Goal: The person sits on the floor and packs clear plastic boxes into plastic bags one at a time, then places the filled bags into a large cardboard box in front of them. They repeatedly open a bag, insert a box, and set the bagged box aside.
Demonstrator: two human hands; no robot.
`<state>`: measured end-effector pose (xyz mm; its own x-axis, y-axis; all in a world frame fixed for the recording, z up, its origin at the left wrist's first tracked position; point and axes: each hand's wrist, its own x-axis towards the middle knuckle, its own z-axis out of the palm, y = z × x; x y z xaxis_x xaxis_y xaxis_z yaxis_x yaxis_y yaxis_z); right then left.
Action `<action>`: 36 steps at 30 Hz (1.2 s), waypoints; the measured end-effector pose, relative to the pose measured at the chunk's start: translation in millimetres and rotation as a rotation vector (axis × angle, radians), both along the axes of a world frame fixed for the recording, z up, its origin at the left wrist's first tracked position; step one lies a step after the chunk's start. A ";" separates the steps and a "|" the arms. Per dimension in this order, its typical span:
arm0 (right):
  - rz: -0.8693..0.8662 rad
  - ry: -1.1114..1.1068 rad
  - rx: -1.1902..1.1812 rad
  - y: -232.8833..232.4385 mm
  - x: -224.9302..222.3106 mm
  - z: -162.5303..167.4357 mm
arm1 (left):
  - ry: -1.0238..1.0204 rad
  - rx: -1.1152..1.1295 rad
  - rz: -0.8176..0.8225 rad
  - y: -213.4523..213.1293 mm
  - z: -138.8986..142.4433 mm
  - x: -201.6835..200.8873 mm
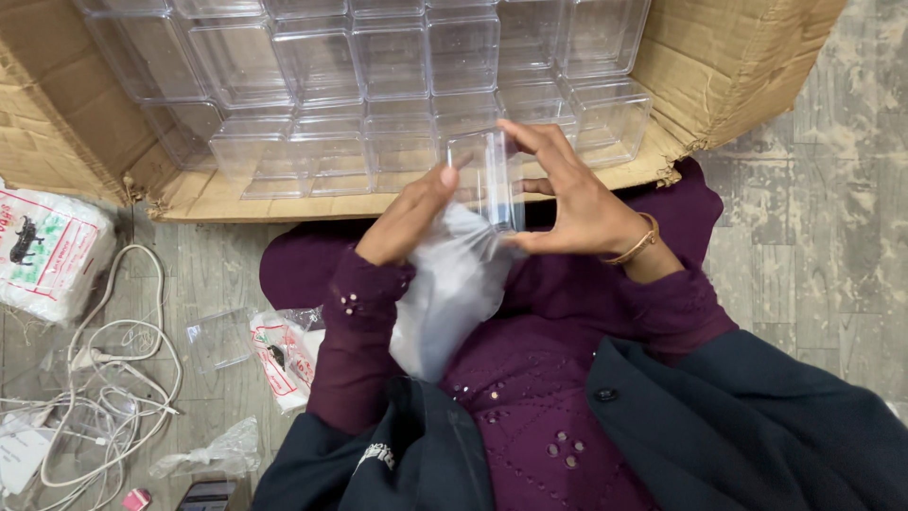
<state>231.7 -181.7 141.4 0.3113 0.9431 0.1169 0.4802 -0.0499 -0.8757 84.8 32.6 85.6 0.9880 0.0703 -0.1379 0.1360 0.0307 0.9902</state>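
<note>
1. Holding a small clear plastic box [492, 178] up in front of the chest, head view: the right hand [577, 203] pinches it, thumb on the near edge, fingers curled over the far top. The left hand [409, 220] is closed on a white cloth [449, 284], which hangs down toward the lap and touches the box's near left side.

2. Judgement on doing this well: keep the right-hand pinch on the edges and corners only, so fingertips leave no marks on the flat walls; press the cloth flat against one face at a time, turning the box between passes rather than twisting the wrist.

3. Look of the box: transparent, square-cornered, thin-walled, upright and slightly tilted; whether it has a lid on I cannot tell. It glints along its edges.

4. Surroundings: far side, an open cardboard carton [738, 66] lies flat with rows of like clear boxes [378, 85] packed touching each other. Near left on the floor: tangled white cables [113, 378], a printed white packet [47, 251], loose clear wrappers [213, 454].
</note>
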 end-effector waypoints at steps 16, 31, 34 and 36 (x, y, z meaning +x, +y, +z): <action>0.012 0.021 0.021 -6.9 2.3 -0.9 | -0.475 0.628 -0.030 -13.3 46.5 -1.5; 0.064 0.029 0.027 -9.6 5.1 2.6 | -0.532 0.498 0.043 -21.1 50.2 -6.0; 0.033 0.125 -0.020 -10.6 2.6 0.6 | -0.574 0.544 0.028 -22.4 50.2 -4.8; 0.019 0.116 0.045 -11.4 -1.5 -4.4 | -0.609 0.579 0.014 -24.4 49.9 -2.9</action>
<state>230.2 -193.0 137.1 0.3074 0.9435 0.1239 0.3760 -0.0008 -0.9266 81.8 8.2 135.5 0.8767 -0.0210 0.4806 -0.4236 -0.5069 0.7507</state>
